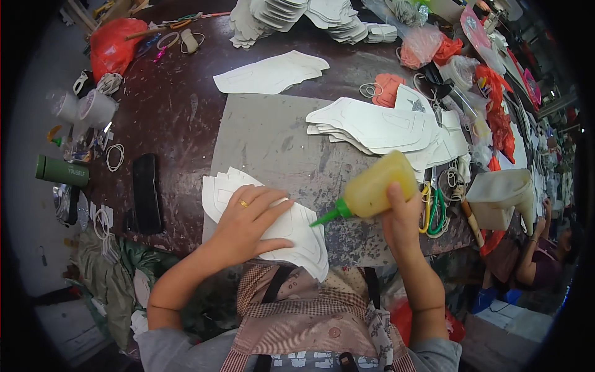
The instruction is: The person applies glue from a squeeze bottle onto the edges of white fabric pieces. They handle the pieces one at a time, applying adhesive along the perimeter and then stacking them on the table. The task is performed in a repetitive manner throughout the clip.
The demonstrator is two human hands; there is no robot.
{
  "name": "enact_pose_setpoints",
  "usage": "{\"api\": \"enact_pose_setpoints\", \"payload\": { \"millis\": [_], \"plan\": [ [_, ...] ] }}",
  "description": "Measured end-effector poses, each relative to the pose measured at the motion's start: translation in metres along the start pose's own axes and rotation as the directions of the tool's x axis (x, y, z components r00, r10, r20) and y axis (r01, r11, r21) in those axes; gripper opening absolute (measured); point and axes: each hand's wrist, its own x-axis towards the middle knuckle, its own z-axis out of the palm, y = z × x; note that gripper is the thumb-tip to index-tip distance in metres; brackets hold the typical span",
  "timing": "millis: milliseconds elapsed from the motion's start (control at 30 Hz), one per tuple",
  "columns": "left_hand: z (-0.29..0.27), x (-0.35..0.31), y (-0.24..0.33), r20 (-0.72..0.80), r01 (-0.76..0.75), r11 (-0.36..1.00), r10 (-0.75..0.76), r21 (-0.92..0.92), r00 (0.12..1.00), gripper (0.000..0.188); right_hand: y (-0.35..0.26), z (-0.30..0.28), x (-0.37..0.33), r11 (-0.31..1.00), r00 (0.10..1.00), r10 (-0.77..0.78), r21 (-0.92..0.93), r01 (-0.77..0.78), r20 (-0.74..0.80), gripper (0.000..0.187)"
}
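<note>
My left hand (251,223) lies flat with fingers spread on a small stack of white cut pieces (302,239) at the table's near edge. In my right hand (401,217) is a squeeze bottle (381,184) of yellowish liquid, tilted so its green nozzle points left and down. The nozzle tip is at the right side of the top white piece; whether it touches cannot be told. A grey board (260,139) lies under the work. Farther right is another pile of white pieces (378,127), and one loose white piece (273,72) lies beyond the board.
Tall white stacks (269,22) stand at the far edge. On the left are a black phone-like case (146,192), a green flask (62,171) and a red bag (116,46). Scissors (437,208) and a plastic container (501,195) sit right. Another person (539,263) works at far right.
</note>
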Motion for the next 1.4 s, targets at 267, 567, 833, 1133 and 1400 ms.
{"api": "enact_pose_setpoints", "payload": {
  "millis": [267, 567, 833, 1133, 1400],
  "plan": [
    [0.006, -0.003, -0.003, -0.019, 0.033, 0.999, -0.033, 0.009, 0.999, 0.066, 0.007, 0.025, 0.015, 0.995, 0.996, 0.075, 0.065, -0.071, -0.056, 0.049],
    [0.004, -0.003, -0.003, -0.004, 0.050, 0.999, -0.050, 0.006, 0.999, 0.066, 0.006, 0.019, 0.006, 0.995, 0.994, 0.084, -0.044, -0.087, -0.065, 0.054],
    [0.006, -0.004, -0.002, -0.009, 0.064, 0.998, -0.064, 0.010, 0.998, 0.072, 0.002, 0.000, -0.012, 0.992, 0.995, 0.079, -0.096, -0.086, -0.067, 0.060],
    [0.011, -0.006, -0.004, -0.052, 0.039, 0.999, -0.039, 0.002, 0.998, 0.069, 0.000, -0.012, -0.043, 0.956, 0.993, -0.014, -0.292, -0.022, -0.120, 0.070],
    [0.005, 0.000, 0.003, -0.009, 0.116, 0.993, -0.116, -0.035, 0.993, 0.062, -0.001, -0.010, -0.070, 0.923, 0.981, -0.132, -0.378, 0.069, -0.145, 0.072]
  ]
}}
